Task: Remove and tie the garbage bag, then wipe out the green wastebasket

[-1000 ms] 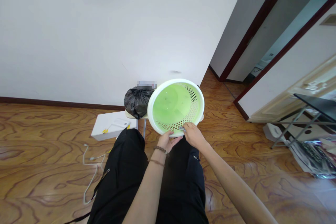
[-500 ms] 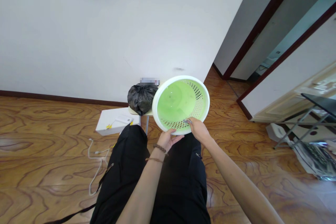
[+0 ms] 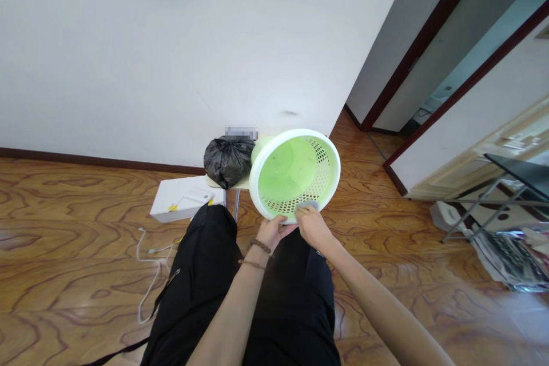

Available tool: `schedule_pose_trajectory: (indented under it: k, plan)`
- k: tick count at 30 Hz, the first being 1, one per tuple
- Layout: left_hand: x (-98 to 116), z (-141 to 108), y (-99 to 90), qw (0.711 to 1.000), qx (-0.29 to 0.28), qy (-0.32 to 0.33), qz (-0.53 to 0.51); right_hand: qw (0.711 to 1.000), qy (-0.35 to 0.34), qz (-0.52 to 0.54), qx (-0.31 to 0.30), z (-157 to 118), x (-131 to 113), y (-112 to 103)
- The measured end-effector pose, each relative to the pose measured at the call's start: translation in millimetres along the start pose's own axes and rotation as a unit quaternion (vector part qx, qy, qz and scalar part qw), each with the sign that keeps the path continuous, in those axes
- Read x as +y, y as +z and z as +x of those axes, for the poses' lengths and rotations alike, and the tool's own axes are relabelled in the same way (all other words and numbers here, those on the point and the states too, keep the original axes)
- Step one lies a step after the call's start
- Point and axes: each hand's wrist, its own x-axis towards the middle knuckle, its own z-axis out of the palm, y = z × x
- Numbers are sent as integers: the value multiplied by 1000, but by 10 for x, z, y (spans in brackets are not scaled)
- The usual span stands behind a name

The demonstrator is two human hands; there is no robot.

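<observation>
A round green basket [image 3: 287, 168] with a white rim and perforated sides is tilted with its mouth toward me. My left hand [image 3: 274, 231] grips the near rim, thumb on top and fingers beneath. Just right of it, my right hand [image 3: 312, 226] is closed on a small grey cloth [image 3: 307, 204], pressed at the inner edge of the near rim. Most of the cloth is hidden by the fingers. Behind and left of the basket, a knotted black plastic bag [image 3: 229, 161] sits on a small cream stool [image 3: 243, 183].
A white box [image 3: 171, 197] with a white item and yellow pieces on it lies on the floor at left, near a white cable [image 3: 150, 300]. A wall stands ahead; a dark folding table [image 3: 518, 174] is at right.
My right hand has moved slightly left and down along the near rim, and more of the grey cloth shows. The basket has shifted a little down in view. My left hand keeps its grip.
</observation>
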Motion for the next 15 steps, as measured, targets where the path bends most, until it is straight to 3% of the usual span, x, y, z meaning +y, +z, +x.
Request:
schedule_pose_trajectory:
  k: [8,12,15]
  plan:
    - [13,38,-1,1000,-8,-11,-24,994,58,7,95,-90,182,-64]
    - [33,27,7,1000,6,-11,-3,993,61,77,60,-25,293,-104]
    - [28,-1,7,999,8,-9,37,986,8,166,-4,-18,254,-72]
